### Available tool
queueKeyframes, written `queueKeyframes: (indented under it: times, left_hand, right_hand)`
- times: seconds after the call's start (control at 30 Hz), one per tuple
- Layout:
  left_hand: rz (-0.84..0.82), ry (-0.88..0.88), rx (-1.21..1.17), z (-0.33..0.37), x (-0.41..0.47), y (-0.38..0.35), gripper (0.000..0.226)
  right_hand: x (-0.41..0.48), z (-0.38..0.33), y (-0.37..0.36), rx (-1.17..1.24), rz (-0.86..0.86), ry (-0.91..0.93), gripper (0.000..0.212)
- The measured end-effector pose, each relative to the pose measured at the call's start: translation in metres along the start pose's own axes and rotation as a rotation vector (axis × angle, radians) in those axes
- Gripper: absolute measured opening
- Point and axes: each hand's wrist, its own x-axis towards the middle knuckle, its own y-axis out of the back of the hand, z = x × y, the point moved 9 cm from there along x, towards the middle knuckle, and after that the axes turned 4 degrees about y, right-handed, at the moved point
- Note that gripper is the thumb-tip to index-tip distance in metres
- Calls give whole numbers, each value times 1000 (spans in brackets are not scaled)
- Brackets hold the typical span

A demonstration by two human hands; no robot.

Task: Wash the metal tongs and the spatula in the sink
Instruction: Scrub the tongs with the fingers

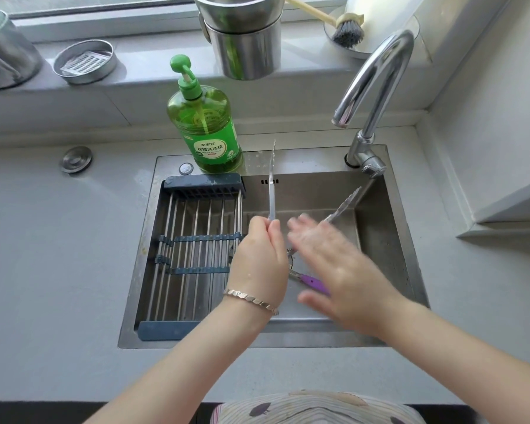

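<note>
The metal tongs (271, 182) are spread wide over the steel sink (380, 228). One arm points straight up and the other arm (344, 205) slants to the right. My left hand (259, 261), wearing a bracelet, grips the upright arm near its lower part. My right hand (334, 264) is blurred, its fingers straight, and it lies over the lower end of the slanted arm. A purple-handled utensil (314, 283) lies in the basin under my right hand, mostly hidden; I cannot tell whether it is the spatula.
A blue-framed drying rack (193, 240) spans the sink's left half. A green dish soap bottle (205, 123) stands on the back rim. The tap (377, 87) arches over the right side with no water visible. Steel pots, a tin and a dish brush (346, 29) sit on the windowsill.
</note>
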Motion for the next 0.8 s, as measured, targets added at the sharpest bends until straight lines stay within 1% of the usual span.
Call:
queueKeyframes:
  times: [0.03,0.07,0.17,0.2,0.23,0.27,0.3,0.33,0.37,0.43,0.47,0.5,0.53,0.6,0.63,0.7,0.8]
  left_hand:
    - [6,-1,-11,0,-1,0,19]
    - [10,-7,-18,0,-2,0,19]
    - [35,-15,-17,1,-1,3,21]
    - [27,11,-23,-2,1,2,23]
    - [0,59,-46,-6,2,-1,25]
    - [-42,134,-92,-12,3,-6,27]
    - [-102,245,-162,-20,2,-13,29]
    - [-173,385,-258,-30,0,-21,31]
    - [-248,551,-391,-40,-6,-31,31]
    - [-430,880,-709,-47,-24,-52,33]
    - [-524,989,-834,-44,-32,-60,35]
    - [-599,1049,-916,-42,-36,-65,37]
    - [-648,1078,-962,-39,-38,-67,39]
    - [-724,1085,-980,-36,-39,-68,41]
    - [-760,1086,-967,-35,-40,-68,43]
    - [-839,1108,-933,-33,-46,-69,43]
    - [-964,1138,-919,-28,-59,-73,41]
  right_hand:
    - [-1,-11,-5,-10,-14,58,76]
    - [-2,-13,-6,-27,-20,76,74]
    - [0,8,5,-61,35,-49,74]
    - [0,8,7,-51,55,-50,73]
    - [0,1,6,-38,69,-2,72]
    - [-1,-9,2,-28,72,66,71]
    - [-2,-17,-1,-28,66,122,70]
    - [-1,-17,-1,-46,65,141,69]
    - [1,-8,2,-69,68,109,69]
    - [3,17,10,-70,81,-24,72]
    - [3,23,11,-49,75,-45,74]
    - [2,20,8,-31,62,-4,74]
    - [0,10,4,-21,48,81,73]
    - [-7,-8,-2,-25,43,236,69]
    - [-7,-9,0,-20,49,249,68]
    - [-3,-3,5,20,60,212,69]
    - [-2,-9,2,38,-5,319,67]
